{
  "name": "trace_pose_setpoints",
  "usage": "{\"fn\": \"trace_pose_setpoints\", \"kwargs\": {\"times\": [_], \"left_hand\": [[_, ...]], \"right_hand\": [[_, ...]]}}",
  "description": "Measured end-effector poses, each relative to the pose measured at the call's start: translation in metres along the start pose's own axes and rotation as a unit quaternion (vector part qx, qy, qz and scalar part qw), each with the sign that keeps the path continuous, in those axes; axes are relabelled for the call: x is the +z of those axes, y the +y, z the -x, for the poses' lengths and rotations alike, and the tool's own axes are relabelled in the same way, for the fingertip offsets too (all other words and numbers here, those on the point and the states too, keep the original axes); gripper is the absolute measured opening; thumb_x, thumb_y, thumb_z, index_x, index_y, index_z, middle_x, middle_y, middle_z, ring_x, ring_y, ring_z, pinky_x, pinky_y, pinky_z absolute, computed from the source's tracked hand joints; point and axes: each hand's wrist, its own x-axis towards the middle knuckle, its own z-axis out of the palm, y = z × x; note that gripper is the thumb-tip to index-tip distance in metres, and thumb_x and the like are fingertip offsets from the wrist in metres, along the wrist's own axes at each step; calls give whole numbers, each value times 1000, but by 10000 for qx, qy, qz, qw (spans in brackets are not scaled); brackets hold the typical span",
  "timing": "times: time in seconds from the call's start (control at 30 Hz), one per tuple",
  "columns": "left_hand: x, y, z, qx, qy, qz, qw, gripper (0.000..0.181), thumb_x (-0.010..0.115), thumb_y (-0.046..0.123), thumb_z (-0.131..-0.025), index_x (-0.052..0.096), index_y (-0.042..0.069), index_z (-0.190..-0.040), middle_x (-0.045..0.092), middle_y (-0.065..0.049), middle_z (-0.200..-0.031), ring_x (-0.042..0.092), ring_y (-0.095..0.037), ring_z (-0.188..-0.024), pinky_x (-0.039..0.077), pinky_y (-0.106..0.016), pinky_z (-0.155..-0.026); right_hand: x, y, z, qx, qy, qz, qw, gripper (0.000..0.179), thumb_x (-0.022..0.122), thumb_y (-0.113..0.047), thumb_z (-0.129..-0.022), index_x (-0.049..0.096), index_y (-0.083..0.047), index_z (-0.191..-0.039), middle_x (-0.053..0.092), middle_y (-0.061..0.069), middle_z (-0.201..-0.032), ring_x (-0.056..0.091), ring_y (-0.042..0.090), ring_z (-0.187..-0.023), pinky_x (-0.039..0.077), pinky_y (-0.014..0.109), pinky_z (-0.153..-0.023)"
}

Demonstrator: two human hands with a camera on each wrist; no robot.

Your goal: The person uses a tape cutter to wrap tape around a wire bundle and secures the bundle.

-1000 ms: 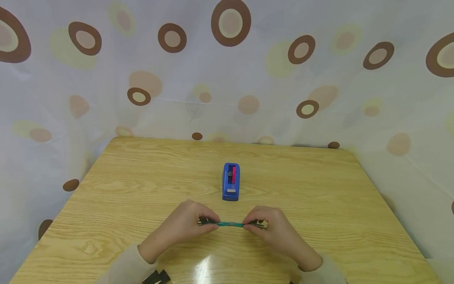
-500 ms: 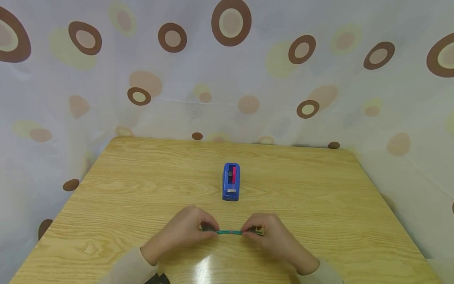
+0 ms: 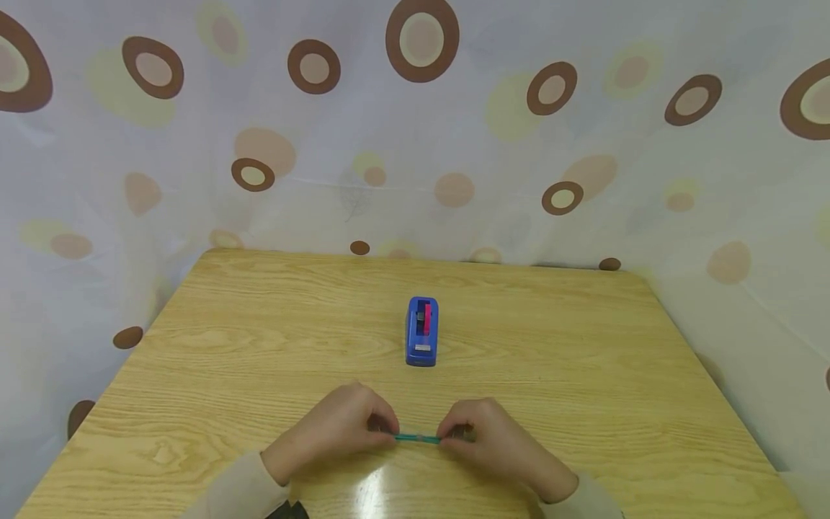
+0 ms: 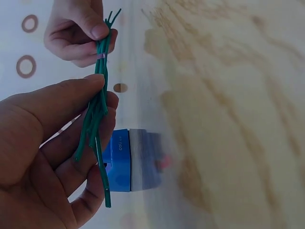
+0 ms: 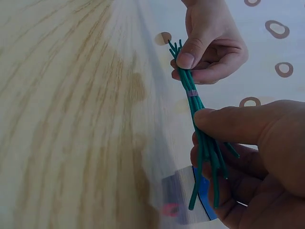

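Observation:
Between both hands stretches a bundle of thin green wires [image 3: 417, 438], bound at its middle by a narrow, pinkish see-through band [image 5: 192, 93]. My left hand [image 3: 344, 427] pinches one side of the bundle between thumb and fingers; my right hand [image 3: 494, 441] pinches the other side the same way. Loose wire ends [image 4: 106, 191] fan out past the left fingers in the left wrist view, and others [image 5: 194, 193] splay beyond the right fingers in the right wrist view. The bundle lies level across, close over the table's near part.
Beyond the hands, a blue tape dispenser [image 3: 421, 355] with a pink reel stands on the wood-grain table [image 3: 551, 339]. A pale curtain [image 3: 493, 216] with brown ring prints hangs behind the table and along its sides. A dark object [image 3: 288, 510] shows by the left sleeve.
Both hands have come nearer the person with the wire bundle, lower in the head view, and moved slightly closer together. Their grip on it stays the same; the dispenser has not moved.

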Motion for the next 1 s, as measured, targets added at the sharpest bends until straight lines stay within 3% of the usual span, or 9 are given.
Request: {"fn": "trace_pose_setpoints", "kwargs": {"times": [1.0], "left_hand": [[6,-4,-3,122,-384,-296,9988,9,83,12,-79,79,19,-78,65,23,-71,58,9,-65,48,-15,-63]], "right_hand": [[8,8,0,344,-406,-237,9983,3,76,-11,-87,75,-10,-90,71,-2,-88,62,1,-81,53,23,-74]]}}
